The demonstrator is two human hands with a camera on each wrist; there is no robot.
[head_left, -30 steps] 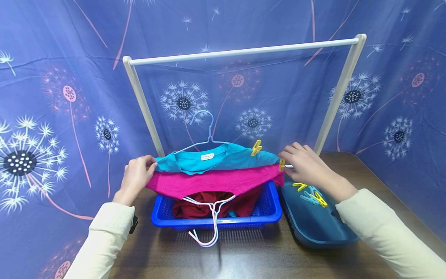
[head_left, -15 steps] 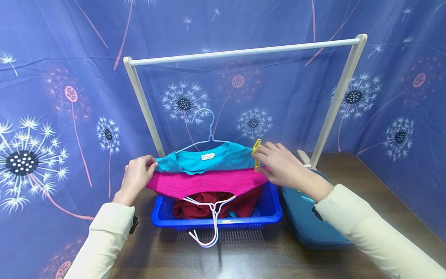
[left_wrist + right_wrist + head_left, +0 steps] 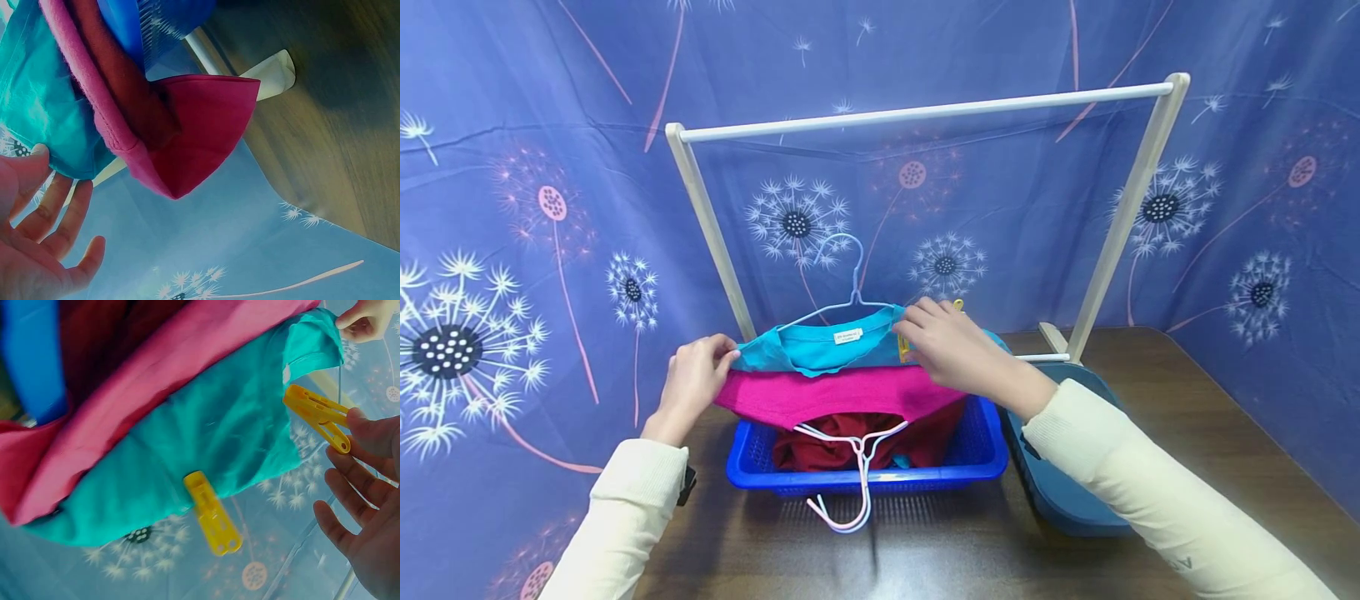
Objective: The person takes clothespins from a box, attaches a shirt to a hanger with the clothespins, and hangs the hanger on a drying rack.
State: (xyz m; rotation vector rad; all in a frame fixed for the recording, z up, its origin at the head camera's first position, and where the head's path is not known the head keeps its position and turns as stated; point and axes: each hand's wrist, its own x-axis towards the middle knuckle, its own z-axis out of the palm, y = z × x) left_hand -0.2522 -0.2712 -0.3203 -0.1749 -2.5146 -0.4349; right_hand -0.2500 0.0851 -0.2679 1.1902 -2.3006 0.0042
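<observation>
A turquoise shirt [image 3: 756, 353] sits on a blue hanger [image 3: 855, 283], behind a magenta garment [image 3: 842, 392]. My left hand [image 3: 692, 375] pinches the turquoise shoulder edge on the left. In the right wrist view, my right hand [image 3: 369, 487] holds a yellow clothespin [image 3: 317, 415] between thumb and fingers. Its tip is at the turquoise neckline; I cannot tell whether it grips the cloth. A second yellow clothespin [image 3: 214, 515] is clipped on the shirt's right shoulder, mostly hidden behind my right hand in the head view.
Under the garments stands a blue basket [image 3: 865, 478] with dark red cloth inside. Two hanger hooks [image 3: 850, 527] hang over its front. A white-barred wooden rack [image 3: 925, 112] rises behind. At right, a dark teal tray [image 3: 1078, 500] is partly covered by my right arm.
My right hand has moved left with its yellow clothespin, from the shirt's right end, past the clipped clothespin, to the neckline. The left hand has stayed in place.
</observation>
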